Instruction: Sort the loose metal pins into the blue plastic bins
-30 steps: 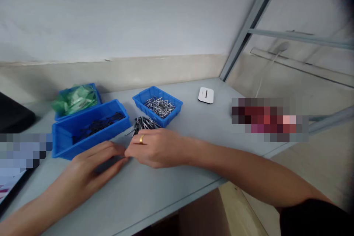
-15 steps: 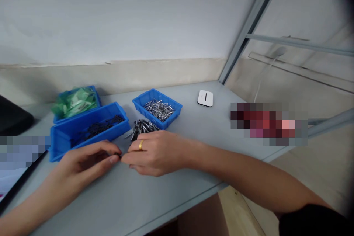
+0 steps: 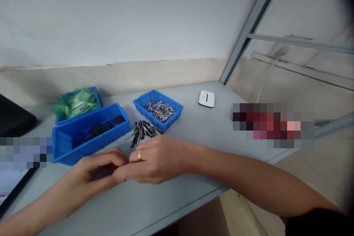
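Note:
My left hand (image 3: pixel 91 179) and my right hand (image 3: pixel 155 160) meet above the table's front part, fingertips touching. Both are closed in a pinch, and whatever they hold is hidden between the fingers. A gold ring (image 3: pixel 139 155) is on my right hand. Just beyond the fingers lies a loose pile of metal pins with black ends (image 3: pixel 142 131). A long blue bin (image 3: pixel 65 151) of small black parts (image 3: pixel 103 129) stands behind my left hand. Another blue bin (image 3: pixel 171 121), behind the pile, holds shiny metal pins (image 3: pixel 160 110).
A third blue bin (image 3: pixel 59 121) with green plastic bags (image 3: pixel 79 103) stands at the back left. A white square device (image 3: pixel 207 99) lies on the grey table (image 3: pixel 193 125). A metal frame post (image 3: pixel 240 48) rises at the right, near a blurred-out reddish object (image 3: pixel 265 121).
My hands have come closer together, the left moving slightly right and the fingers now overlapping. The small dark piece seen at the left fingertips is now covered. The view has shifted slightly.

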